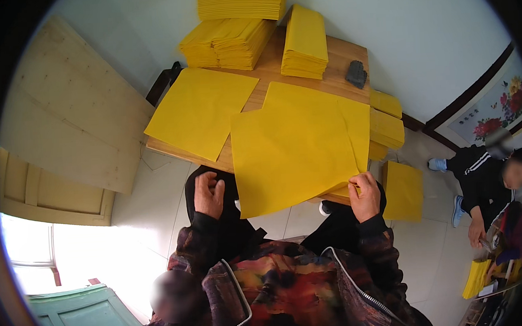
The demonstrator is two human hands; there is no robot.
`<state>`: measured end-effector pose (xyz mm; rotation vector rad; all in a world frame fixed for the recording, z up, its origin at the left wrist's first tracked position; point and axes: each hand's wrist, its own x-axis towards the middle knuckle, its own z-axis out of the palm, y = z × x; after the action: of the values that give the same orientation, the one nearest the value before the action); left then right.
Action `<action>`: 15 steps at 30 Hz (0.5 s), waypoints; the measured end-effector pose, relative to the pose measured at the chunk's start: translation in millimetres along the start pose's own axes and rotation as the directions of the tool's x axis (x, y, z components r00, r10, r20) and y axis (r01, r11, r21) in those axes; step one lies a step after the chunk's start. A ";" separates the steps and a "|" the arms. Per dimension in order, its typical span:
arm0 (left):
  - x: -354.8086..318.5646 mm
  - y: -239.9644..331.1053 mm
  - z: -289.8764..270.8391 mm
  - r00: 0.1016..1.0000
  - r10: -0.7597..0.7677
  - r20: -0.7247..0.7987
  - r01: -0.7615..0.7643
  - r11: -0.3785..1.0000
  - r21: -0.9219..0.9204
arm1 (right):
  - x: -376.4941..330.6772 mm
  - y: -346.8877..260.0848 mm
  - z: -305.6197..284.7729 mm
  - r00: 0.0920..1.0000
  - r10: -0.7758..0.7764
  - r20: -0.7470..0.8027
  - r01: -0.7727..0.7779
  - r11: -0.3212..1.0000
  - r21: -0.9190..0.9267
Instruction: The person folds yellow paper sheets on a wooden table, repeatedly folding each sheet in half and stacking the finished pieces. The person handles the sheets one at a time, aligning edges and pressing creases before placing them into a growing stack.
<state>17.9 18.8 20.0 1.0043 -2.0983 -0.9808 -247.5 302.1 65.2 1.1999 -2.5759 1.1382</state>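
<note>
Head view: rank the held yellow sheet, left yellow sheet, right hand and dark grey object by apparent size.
1. Held yellow sheet
2. Left yellow sheet
3. Right hand
4. Dark grey object

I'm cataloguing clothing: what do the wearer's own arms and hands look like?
The left hand and right hand are ungloved. Both sleeves are dark with a mottled reddish-brown pattern, ending in plain black cuffs.
</note>
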 end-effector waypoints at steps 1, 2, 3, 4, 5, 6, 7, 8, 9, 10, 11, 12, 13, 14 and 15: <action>-7.0 -2.6 4.6 0.990 -0.110 0.092 0.124 0.979 -0.161 | -0.1 -0.6 0.0 1.000 -0.003 0.001 0.003 1.000 0.009; -14.5 -5.3 7.1 0.962 -0.211 0.175 0.254 0.924 -0.284 | -0.5 -0.6 -1.0 1.000 -0.001 -0.006 0.001 1.000 0.011; -18.8 -8.2 12.3 0.872 -0.376 0.312 0.473 0.809 -0.348 | -0.3 -0.8 -1.6 0.999 -0.035 -0.028 0.035 0.999 0.000; -20.3 -11.3 15.1 0.813 -0.426 0.398 0.573 0.708 -0.413 | -0.4 -0.9 -3.2 0.999 -0.038 -0.023 0.038 0.999 0.020; -20.6 -14.4 17.7 0.720 -0.477 0.504 0.689 0.579 -0.436 | -0.6 -1.2 -4.7 0.999 -0.032 -0.030 0.033 0.998 0.045; -19.0 -17.0 19.2 0.661 -0.492 0.567 0.740 0.556 -0.379 | -0.6 -1.5 -7.0 0.999 -0.038 -0.016 0.039 0.998 0.050; -19.2 -18.5 20.7 0.625 -0.502 0.597 0.769 0.529 -0.360 | 0.2 -1.9 -9.1 0.999 -0.044 -0.006 0.045 0.997 0.061; -18.0 -19.5 22.2 0.640 -0.463 0.613 0.750 0.550 -0.368 | 0.3 -3.0 -10.9 0.999 -0.031 0.010 0.030 0.996 0.079; -16.9 -19.1 23.3 0.649 -0.424 0.632 0.737 0.558 -0.383 | 0.5 -3.9 -13.3 0.999 -0.032 0.041 0.028 0.995 0.092; -15.2 -17.4 23.6 0.704 -0.385 0.597 0.678 0.614 -0.404 | 1.3 -5.7 -14.4 0.998 -0.024 0.054 0.019 0.996 0.091; -12.6 -14.0 23.4 0.747 -0.350 0.565 0.626 0.655 -0.423 | 2.8 -7.2 -15.9 0.997 -0.021 0.075 0.014 0.995 0.097; -9.8 -8.7 22.2 0.765 -0.368 0.528 0.607 0.686 -0.401 | 4.4 -8.9 -18.0 0.997 -0.041 0.064 0.035 0.995 0.089; -5.0 -1.8 20.2 0.821 -0.260 0.508 0.514 0.726 -0.457 | 6.5 -10.6 -19.9 0.996 -0.064 0.060 0.059 0.995 0.086; 3.8 7.0 17.4 0.851 -0.207 0.483 0.453 0.756 -0.473 | 9.8 -12.5 -21.7 0.994 -0.094 0.059 0.089 0.992 0.086; 13.7 17.8 15.3 0.869 -0.196 0.455 0.419 0.779 -0.465 | 13.2 -14.0 -24.2 0.994 -0.105 0.030 0.102 0.991 0.083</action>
<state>-7.7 20.8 28.9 0.9147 -1.7599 -1.9669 -252.4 303.9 95.6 1.3652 -2.4804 1.2213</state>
